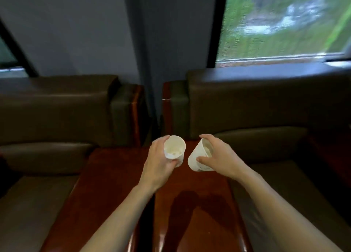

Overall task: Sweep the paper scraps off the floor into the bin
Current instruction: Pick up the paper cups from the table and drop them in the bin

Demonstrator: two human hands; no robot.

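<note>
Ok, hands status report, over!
Left hand grips one paper cup. Right hand grips the other cup. Both above the wooden table. No scraps, broom or bin in view.

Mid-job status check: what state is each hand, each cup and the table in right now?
left hand: grips the left cup by its side.
left cup: tilted, mouth toward the camera, pale bits inside.
right hand: grips the right cup, fingers over its rim.
right cup: tilted, apart from the left cup; contents unclear.
table: glossy wood, arm shadows on it.
</note>
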